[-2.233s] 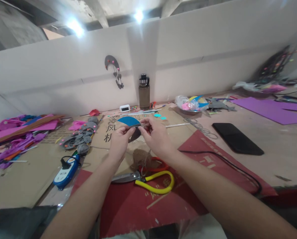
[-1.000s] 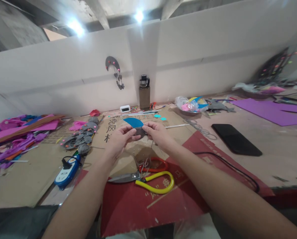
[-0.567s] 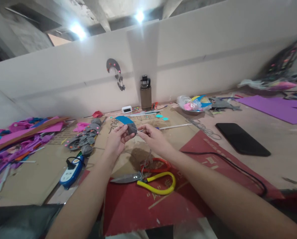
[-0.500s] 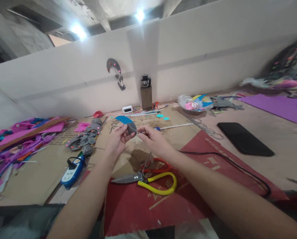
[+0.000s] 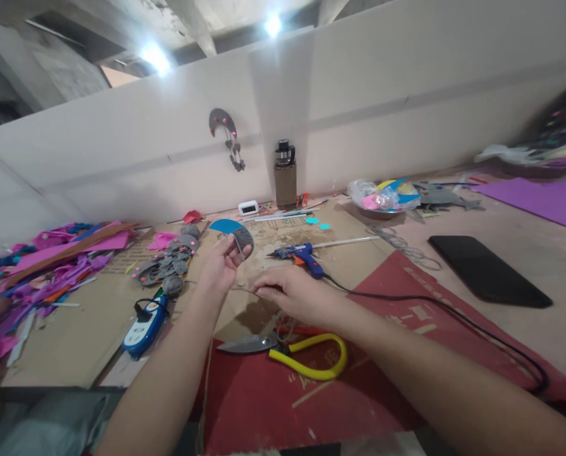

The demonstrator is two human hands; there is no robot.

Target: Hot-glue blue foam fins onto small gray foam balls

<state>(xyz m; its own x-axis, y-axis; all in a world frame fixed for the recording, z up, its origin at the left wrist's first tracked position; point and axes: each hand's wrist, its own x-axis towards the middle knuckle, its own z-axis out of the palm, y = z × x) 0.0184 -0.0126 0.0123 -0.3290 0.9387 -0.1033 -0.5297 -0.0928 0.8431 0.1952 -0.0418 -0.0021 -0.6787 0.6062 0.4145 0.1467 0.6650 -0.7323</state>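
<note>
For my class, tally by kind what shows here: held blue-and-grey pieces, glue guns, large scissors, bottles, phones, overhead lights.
Blue-and-grey piece: 1
Glue gun: 1
Large scissors: 1
Bottle: 1
Phone: 1
Overhead lights: 2
Total: 7

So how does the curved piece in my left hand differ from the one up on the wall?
The held piece is blue and grey, while the wall piece has a grey crescent. The wall piece carries pinkish dots and dangling ornaments; none show on the held piece. Your left hand grips the held piece, while the wall piece hangs against the wall. Both have a curved outline and some grey.
</note>
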